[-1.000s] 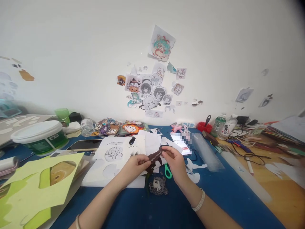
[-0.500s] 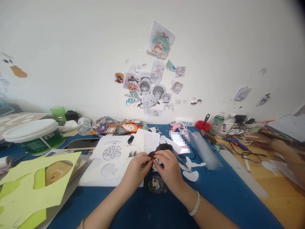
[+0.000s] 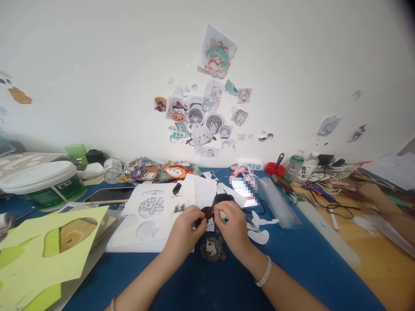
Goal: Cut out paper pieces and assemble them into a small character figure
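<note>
My left hand (image 3: 188, 224) pinches one end of a small dark brown piece (image 3: 210, 212), whose material I cannot make out. At the other end, the closed fingertips of my right hand (image 3: 231, 224) grip the same piece. A bit of green shows by the right fingers. Just beyond them lies a black rounded object (image 3: 224, 198), partly hidden by my right hand. Between my wrists, a dark-haired cartoon face piece (image 3: 212, 248) rests on the blue mat (image 3: 194, 285). White sheets with line drawings (image 3: 151, 205) lie beside my left hand.
White paper cut-outs (image 3: 259, 235) and a lit phone (image 3: 243, 192) lie right of my hands. Yellow-green cut sheets (image 3: 74, 259) and a white-lidded tub (image 3: 42, 185) stand at left. Bottles (image 3: 294, 166) are at the back right. Another person's hand (image 3: 372, 198) is at far right.
My hands have drawn slightly apart, showing more of the dark brown piece between them. The cartoon face piece is less covered. The view has shifted slightly; the other person's hand has moved left.
</note>
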`<state>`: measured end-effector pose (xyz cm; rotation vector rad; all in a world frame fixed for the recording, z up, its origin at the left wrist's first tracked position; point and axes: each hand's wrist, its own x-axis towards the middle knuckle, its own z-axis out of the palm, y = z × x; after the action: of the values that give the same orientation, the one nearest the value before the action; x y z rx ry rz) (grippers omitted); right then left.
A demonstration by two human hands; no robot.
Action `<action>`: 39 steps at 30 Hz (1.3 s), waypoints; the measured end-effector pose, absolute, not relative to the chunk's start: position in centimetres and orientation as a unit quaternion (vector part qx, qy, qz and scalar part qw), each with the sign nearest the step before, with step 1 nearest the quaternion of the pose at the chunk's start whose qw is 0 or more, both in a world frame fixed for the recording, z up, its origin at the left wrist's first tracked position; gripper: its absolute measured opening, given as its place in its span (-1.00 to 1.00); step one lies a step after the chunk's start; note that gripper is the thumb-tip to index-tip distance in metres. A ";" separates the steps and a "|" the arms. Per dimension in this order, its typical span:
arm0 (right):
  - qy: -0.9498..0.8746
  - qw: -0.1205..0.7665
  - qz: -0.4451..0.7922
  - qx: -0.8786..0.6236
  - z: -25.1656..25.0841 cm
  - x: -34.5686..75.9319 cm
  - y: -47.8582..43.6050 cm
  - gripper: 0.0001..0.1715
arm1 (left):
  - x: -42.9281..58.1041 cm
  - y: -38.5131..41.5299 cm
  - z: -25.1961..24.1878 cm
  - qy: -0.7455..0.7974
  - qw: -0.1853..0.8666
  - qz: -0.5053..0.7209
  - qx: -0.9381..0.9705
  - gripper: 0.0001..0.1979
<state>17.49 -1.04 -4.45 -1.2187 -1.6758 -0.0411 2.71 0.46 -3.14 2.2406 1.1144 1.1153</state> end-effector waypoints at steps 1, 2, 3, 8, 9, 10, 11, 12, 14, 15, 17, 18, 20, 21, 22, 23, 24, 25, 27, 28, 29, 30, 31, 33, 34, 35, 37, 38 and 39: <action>-0.684 0.517 -0.007 -0.515 -4.3 17.8 -0.8 -0.78 | 2.6 0.5 -3.0 0.405 0.205 0.400 0.796 -0.84; -0.671 0.525 0.005 -0.524 -4.1 18.3 -0.6 -0.79 | 2.5 0.5 -2.9 0.414 0.210 0.402 0.789 -0.85; -0.652 0.535 0.019 -0.536 -4.0 18.8 -0.3 -0.80 | 2.3 0.6 -2.8 0.426 0.214 0.403 0.781 -0.86; -0.551 0.574 0.051 -0.603 -3.5 22.0 1.0 -0.83 | 1.3 1.3 -2.4 0.485 0.252 0.418 0.726 -0.86; -0.540 0.577 0.047 -0.611 -3.4 22.5 1.2 -0.81 | 1.1 1.5 -2.3 0.492 0.259 0.423 0.715 -0.86; -0.536 0.576 0.044 -0.615 -3.3 22.9 1.3 -0.78 | 1.0 1.6 -2.1 0.500 0.265 0.428 0.705 -0.86; -0.538 0.573 0.043 -0.617 -3.2 23.2 1.3 -0.74 | 0.9 1.6 -2.0 0.508 0.272 0.430 0.695 -0.86; -0.548 0.566 0.046 -0.614 -3.1 23.4 1.2 -0.72 | 0.8 1.6 -1.8 0.514 0.281 0.432 0.686 -0.86; -0.594 0.535 0.068 -0.597 -2.9 23.3 1.0 -0.69 | 0.8 1.6 -1.6 0.518 0.311 0.431 0.670 -0.84; -0.637 0.494 0.083 -0.585 -2.8 23.2 0.9 -0.68 | 0.8 1.6 -1.5 0.516 0.328 0.433 0.662 -0.83; -0.736 0.365 0.091 -0.563 -2.8 22.8 0.6 -0.76 | 0.9 1.5 -1.4 0.508 0.358 0.437 0.650 -0.81; -0.777 0.290 0.080 -0.553 -2.8 22.6 0.4 -0.83 | 0.9 1.5 -1.4 0.505 0.367 0.439 0.646 -0.81; -0.820 0.186 0.046 -0.539 -2.9 22.2 0.1 -0.91 | 1.0 1.5 -1.3 0.502 0.382 0.442 0.637 -0.80; -0.822 0.180 0.028 -0.539 -2.9 22.0 0.0 -0.89 | 1.0 1.5 -1.4 0.501 0.392 0.441 0.633 -0.80; -0.821 0.192 0.014 -0.537 -2.8 21.8 0.0 -0.83 | 1.0 1.5 -1.4 0.498 0.404 0.438 0.630 -0.80; -0.818 0.215 0.000 -0.534 -2.9 21.6 0.0 -0.76 | 1.1 1.6 -1.5 0.494 0.418 0.432 0.628 -0.80; -0.815 0.242 -0.018 -0.526 -2.9 21.5 0.1 -0.68 | 1.1 1.6 -1.6 0.490 0.432 0.424 0.627 -0.80; -0.814 0.265 -0.038 -0.515 -3.0 21.3 0.2 -0.62 | 1.2 1.6 -1.7 0.487 0.443 0.414 0.629 -0.80; -0.823 0.293 -0.071 -0.481 -3.3 21.0 0.4 -0.68 | 1.4 1.6 -1.9 0.482 0.449 0.397 0.639 -0.80; -0.828 0.301 -0.076 -0.467 -3.5 20.8 0.5 -0.75 | 1.4 1.6 -1.9 0.482 0.447 0.391 0.644 -0.80; -0.829 0.310 -0.073 -0.459 -3.8 20.7 0.6 -0.81 | 1.4 1.6 -1.9 0.483 0.443 0.385 0.649 -0.79; -0.826 0.322 -0.060 -0.460 -4.0 20.7 0.8 -0.81 | 1.5 1.5 -1.9 0.486 0.437 0.381 0.654 -0.78; -0.814 0.337 -0.031 -0.472 -4.2 20.7 0.9 -0.80 | 1.5 1.5 -1.9 0.488 0.431 0.379 0.658 -0.76; -0.775 0.367 0.051 -0.512 -4.4 20.8 1.1 -0.81 | 1.4 1.6 -1.9 0.494 0.424 0.376 0.660 -0.71; -0.754 0.377 0.090 -0.531 -4.4 21.0 1.3 -0.81 | 1.3 1.7 -1.9 0.498 0.424 0.380 0.655 -0.71; -0.735 0.383 0.121 -0.547 -4.5 21.2 1.5 -0.79 | 1.2 1.8 -2.0 0.500 0.427 0.385 0.647 -0.72; -0.712 0.383 0.153 -0.568 -4.6 21.7 2.0 -0.73 | 1.1 2.2 -2.4 0.502 0.437 0.398 0.631 -0.78; -0.707 0.379 0.160 -0.575 -4.8 22.0 2.3 -0.69 | 1.1 2.4 -2.6 0.502 0.440 0.404 0.626 -0.77; -0.700 0.375 0.168 -0.584 -5.0 22.3 2.5 -0.67 | 1.1 2.5 -2.8 0.501 0.441 0.409 0.623 -0.73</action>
<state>22.29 2.53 -4.95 -1.4948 -1.7914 0.4309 1.09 2.53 -2.84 1.5474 1.2432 1.0145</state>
